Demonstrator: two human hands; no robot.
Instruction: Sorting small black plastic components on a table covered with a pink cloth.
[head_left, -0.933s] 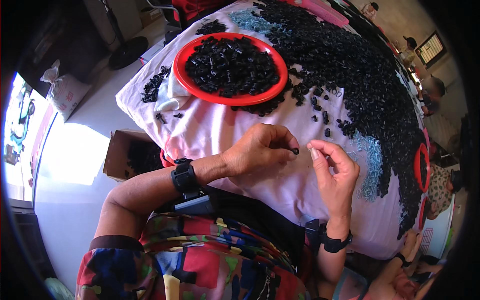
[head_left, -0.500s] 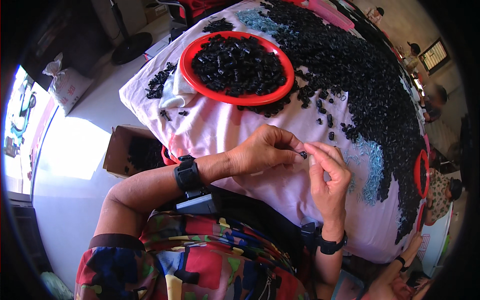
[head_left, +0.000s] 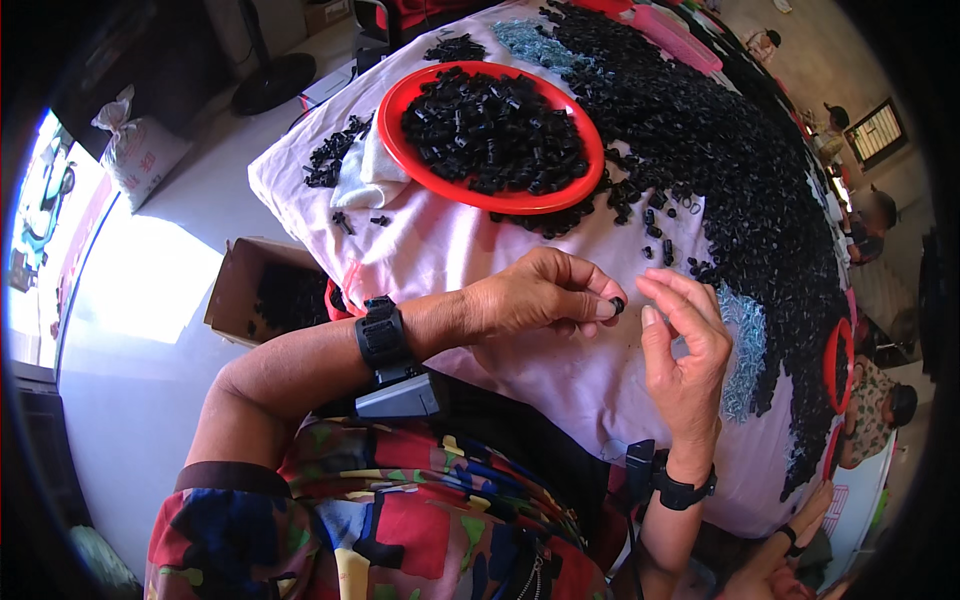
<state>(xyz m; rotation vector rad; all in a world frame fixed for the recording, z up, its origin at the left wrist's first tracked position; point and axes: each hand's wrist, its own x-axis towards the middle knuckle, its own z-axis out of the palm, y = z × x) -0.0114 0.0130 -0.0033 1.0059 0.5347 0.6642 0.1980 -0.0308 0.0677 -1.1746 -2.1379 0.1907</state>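
Note:
My left hand (head_left: 540, 298) pinches a small black plastic part (head_left: 617, 305) between thumb and fingertips above a pink cloth-covered table (head_left: 440, 240). My right hand (head_left: 685, 350) is raised just beside it, fingers bent and apart, its fingertips almost touching the part. I cannot tell whether the right hand holds anything small. A black band is on each wrist. Beyond the hands stands a round red tray (head_left: 415, 160) heaped with the same black parts (head_left: 490, 130).
A large spread of loose black parts (head_left: 740, 170) covers the table's right side, with pale blue-grey pieces (head_left: 742, 340) beside it. A cardboard box (head_left: 262, 290) with black parts sits on the floor at left. Other people sit at the far right; another hand (head_left: 790, 540) shows at bottom right.
Both hands stayed close together at the same spot on the cloth. The right hand's fingers have opened slightly while the left keeps its pinch on the small part.

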